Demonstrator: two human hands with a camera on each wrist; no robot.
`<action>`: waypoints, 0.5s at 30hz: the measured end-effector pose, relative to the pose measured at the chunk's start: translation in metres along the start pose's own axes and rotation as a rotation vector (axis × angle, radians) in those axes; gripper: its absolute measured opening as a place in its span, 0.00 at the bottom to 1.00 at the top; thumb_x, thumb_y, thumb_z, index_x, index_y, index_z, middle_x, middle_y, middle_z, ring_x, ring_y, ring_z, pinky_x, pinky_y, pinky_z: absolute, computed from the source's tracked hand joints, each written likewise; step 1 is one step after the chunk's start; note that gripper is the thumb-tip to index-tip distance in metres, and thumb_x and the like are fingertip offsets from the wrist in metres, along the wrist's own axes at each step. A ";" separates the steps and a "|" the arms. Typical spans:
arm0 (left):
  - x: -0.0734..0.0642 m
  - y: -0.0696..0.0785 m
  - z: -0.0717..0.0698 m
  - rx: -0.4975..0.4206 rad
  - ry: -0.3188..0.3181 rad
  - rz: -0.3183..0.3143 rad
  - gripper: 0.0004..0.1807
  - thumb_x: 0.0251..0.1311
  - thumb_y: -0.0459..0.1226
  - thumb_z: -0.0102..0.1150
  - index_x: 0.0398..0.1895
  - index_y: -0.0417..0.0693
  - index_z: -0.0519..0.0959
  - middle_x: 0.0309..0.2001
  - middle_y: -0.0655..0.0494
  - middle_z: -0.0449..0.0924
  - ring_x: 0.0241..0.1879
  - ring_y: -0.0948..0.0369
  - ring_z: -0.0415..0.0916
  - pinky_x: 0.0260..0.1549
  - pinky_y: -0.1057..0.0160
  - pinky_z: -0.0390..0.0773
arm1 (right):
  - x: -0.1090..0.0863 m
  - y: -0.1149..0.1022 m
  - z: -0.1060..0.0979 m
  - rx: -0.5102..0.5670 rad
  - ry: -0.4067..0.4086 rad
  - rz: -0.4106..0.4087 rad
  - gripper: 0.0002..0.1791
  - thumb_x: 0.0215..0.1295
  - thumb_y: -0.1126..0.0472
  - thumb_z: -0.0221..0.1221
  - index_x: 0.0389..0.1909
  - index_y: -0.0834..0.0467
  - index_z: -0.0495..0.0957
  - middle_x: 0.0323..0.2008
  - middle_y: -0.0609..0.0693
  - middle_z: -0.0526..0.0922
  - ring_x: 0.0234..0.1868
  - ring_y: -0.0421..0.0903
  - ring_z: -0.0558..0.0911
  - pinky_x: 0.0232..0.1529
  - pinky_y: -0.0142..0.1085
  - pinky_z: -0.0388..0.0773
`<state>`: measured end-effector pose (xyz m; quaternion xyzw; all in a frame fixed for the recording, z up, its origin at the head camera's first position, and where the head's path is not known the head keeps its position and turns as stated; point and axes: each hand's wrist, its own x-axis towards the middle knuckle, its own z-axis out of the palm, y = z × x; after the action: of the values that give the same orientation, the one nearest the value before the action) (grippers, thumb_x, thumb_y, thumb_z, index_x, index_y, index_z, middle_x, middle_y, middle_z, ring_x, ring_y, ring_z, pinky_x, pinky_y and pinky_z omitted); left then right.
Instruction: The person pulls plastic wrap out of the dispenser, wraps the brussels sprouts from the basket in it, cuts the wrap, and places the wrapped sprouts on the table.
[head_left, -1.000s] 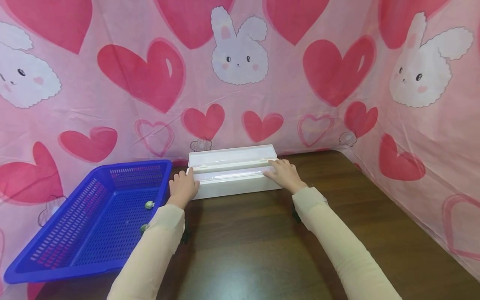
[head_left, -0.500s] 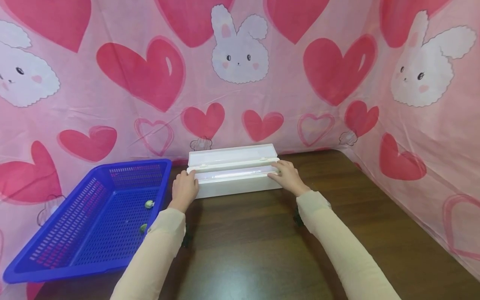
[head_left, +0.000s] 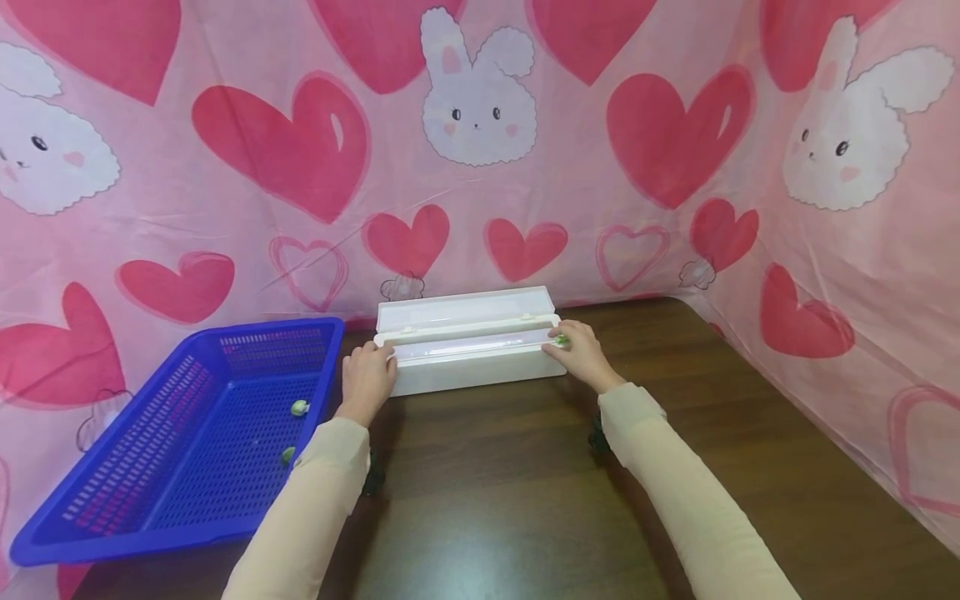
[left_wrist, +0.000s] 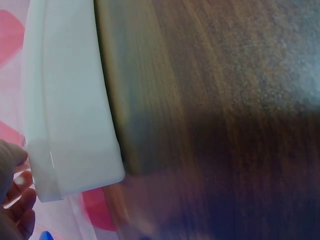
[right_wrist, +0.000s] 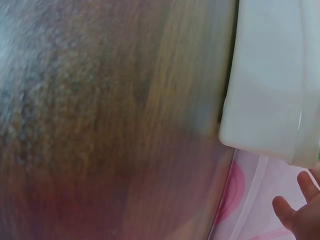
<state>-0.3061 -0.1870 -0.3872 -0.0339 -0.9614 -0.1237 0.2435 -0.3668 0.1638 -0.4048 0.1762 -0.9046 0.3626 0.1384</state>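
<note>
A long white box [head_left: 480, 372] with its lid [head_left: 465, 308] tipped back stands on the table; it looks like a cling film dispenser. Clear film [head_left: 472, 344] shines along its opening. My left hand [head_left: 366, 379] grips the box's left end, thumb near the front rim; in the left wrist view the other fingers [left_wrist: 21, 200] curl beside that end. At the right end is my right hand [head_left: 581, 354], its thumb and index finger by a small green piece [head_left: 562, 341], too hidden to name. Whether they pinch it is unclear. In the right wrist view two fingers [right_wrist: 284, 212] spread apart below the box.
A blue perforated basket [head_left: 258, 400] stands left of the box, close to my left arm. Two small green and white items [head_left: 300, 407] lie along its right side. Behind the table [head_left: 480, 483] hangs a pink heart-and-rabbit cloth [head_left: 480, 208].
My right hand has shifted slightly outward to the right along the box, and the green piece now shows between its fingers. The left hand has barely moved. Box and basket stay put.
</note>
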 end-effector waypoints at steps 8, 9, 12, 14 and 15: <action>0.004 -0.003 0.002 -0.010 0.000 -0.024 0.13 0.60 0.36 0.55 0.45 0.40 0.79 0.37 0.38 0.77 0.37 0.43 0.72 0.36 0.47 0.68 | 0.001 0.001 0.002 -0.015 0.024 -0.004 0.09 0.61 0.59 0.58 0.36 0.61 0.79 0.56 0.63 0.70 0.59 0.61 0.61 0.53 0.61 0.54; 0.004 -0.004 0.003 -0.014 0.007 -0.023 0.13 0.59 0.36 0.56 0.46 0.40 0.79 0.37 0.38 0.77 0.37 0.43 0.72 0.35 0.47 0.68 | 0.002 0.001 0.002 -0.016 0.028 -0.001 0.08 0.61 0.60 0.57 0.36 0.61 0.79 0.55 0.62 0.70 0.59 0.61 0.61 0.53 0.61 0.54; 0.005 -0.005 0.005 -0.030 0.053 -0.001 0.10 0.58 0.35 0.57 0.42 0.41 0.80 0.34 0.39 0.78 0.34 0.43 0.73 0.33 0.48 0.69 | 0.003 0.001 0.003 -0.019 0.048 0.016 0.08 0.62 0.61 0.56 0.35 0.61 0.80 0.55 0.61 0.71 0.58 0.61 0.63 0.51 0.61 0.56; 0.004 -0.004 0.005 -0.041 0.090 0.020 0.08 0.56 0.33 0.58 0.37 0.41 0.82 0.31 0.40 0.78 0.31 0.43 0.73 0.30 0.48 0.68 | 0.003 -0.001 0.003 -0.021 0.062 0.032 0.07 0.63 0.61 0.56 0.34 0.61 0.79 0.54 0.61 0.72 0.58 0.61 0.64 0.50 0.61 0.57; 0.004 -0.005 0.005 -0.043 0.102 0.028 0.07 0.56 0.33 0.58 0.35 0.41 0.82 0.29 0.40 0.78 0.30 0.43 0.73 0.29 0.48 0.68 | 0.003 -0.002 0.004 -0.019 0.070 0.040 0.07 0.63 0.61 0.56 0.34 0.60 0.79 0.54 0.61 0.72 0.57 0.61 0.65 0.50 0.61 0.57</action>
<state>-0.3131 -0.1901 -0.3907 -0.0460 -0.9442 -0.1425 0.2933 -0.3696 0.1592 -0.4049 0.1441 -0.9060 0.3624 0.1645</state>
